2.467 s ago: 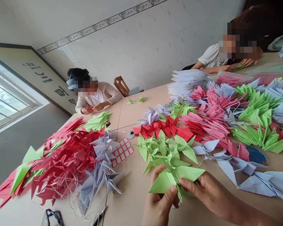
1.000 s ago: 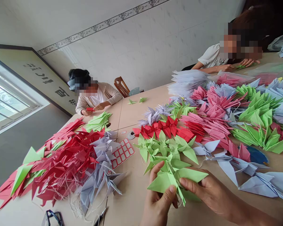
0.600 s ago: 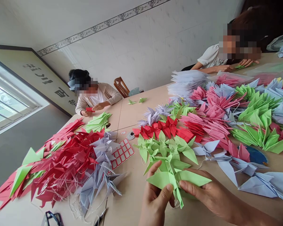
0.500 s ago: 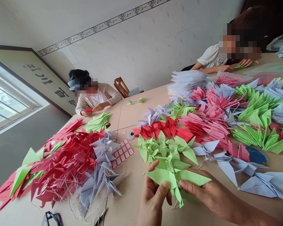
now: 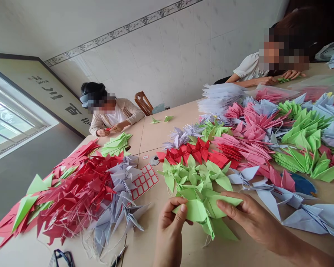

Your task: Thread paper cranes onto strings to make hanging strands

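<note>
Between my two hands is a light green folded paper crane (image 5: 197,209), its wings spread to either side. My left hand (image 5: 171,218) pinches the left wing between thumb and fingers. On the other side, my right hand (image 5: 241,215) grips the right wing, thumb on top and fingers underneath. A thin white string hangs below the crane. Just beyond it lie more green paper cranes (image 5: 193,170), with a row of red paper cranes (image 5: 187,152) behind them. Pale blue-grey paper cranes (image 5: 303,213) rest to the right of my right hand.
A large heap of red paper cranes (image 5: 80,189) with loose strings covers the left side. Scissors (image 5: 118,256) and glasses (image 5: 62,257) lie at the near edge. A red-bordered label sheet (image 5: 145,181) is mid-table. Two people sit across, each handling folded paper.
Both hands have shifted their hold along the wings; the left hand has moved slightly left. The crane's wings are spread flatter and wider.
</note>
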Motion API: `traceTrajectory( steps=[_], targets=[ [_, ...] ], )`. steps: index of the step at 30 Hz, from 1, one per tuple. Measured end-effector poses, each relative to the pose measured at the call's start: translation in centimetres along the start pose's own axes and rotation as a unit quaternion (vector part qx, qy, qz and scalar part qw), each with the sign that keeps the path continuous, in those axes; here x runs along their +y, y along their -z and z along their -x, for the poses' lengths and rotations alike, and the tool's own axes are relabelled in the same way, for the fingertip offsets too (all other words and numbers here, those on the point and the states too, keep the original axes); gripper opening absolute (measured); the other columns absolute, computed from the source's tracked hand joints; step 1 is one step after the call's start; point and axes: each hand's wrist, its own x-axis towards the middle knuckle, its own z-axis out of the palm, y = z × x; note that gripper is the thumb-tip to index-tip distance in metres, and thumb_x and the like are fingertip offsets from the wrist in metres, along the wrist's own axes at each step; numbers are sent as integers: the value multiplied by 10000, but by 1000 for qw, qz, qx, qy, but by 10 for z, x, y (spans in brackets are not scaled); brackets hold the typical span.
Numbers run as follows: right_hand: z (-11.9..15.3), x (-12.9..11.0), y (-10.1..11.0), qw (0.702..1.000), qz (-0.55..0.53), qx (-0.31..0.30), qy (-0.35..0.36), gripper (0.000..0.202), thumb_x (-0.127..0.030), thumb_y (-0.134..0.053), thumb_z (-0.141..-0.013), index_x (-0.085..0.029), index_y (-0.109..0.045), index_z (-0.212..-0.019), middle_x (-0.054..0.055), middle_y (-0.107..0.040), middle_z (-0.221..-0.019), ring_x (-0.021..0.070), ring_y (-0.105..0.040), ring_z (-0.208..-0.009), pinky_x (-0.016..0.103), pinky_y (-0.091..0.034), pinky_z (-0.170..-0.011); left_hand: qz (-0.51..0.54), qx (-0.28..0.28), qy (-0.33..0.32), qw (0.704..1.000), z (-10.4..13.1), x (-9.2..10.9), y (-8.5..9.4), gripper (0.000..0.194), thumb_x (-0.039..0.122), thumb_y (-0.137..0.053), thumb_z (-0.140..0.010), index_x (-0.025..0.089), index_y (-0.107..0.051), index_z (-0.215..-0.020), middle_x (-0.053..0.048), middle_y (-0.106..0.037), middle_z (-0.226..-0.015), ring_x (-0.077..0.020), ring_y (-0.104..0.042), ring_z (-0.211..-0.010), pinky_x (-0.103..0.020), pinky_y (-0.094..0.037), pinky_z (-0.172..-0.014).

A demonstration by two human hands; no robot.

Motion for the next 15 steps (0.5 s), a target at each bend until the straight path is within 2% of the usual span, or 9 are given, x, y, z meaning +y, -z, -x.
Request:
traceTrajectory(
  steps=[4, 9, 15],
  targets=[
    [-3, -5, 4, 1000, -18, -6, 7, 410, -574, -597, -856, -210, -597, -668, -26, -504, -592, 153, -467, -581, 254, -424, -542, 15, -9, 12, 1000, -6, 4, 4, 154, 319, -781, -769, 182, -726, -814, 4, -615, -742, -93, -500, -621, -199, -436, -576],
    [-6, 2, 7, 999, -34, 39, -7, 399, -562, -584, -874, -207, -558, -696, -34, -430, -634, 147, -415, -624, 255, -400, -583, 26, -19, 27, 999, -6, 6, 3, 166, 308, -797, -754, 169, -725, -806, 15, -594, -675, -84, -500, -597, -190, -432, -571],
    [-7, 13, 9, 992, -103, 70, -30, 418, -607, -620, -818, -229, -555, -652, -3, -487, -664, 183, -454, -659, 301, -467, -634, 29, -14, 30, 999, -6, 8, 1, 227, 326, -841, -696, 154, -725, -790, 22, -586, -622, -81, -506, -563, -192, -423, -549]
  ],
)
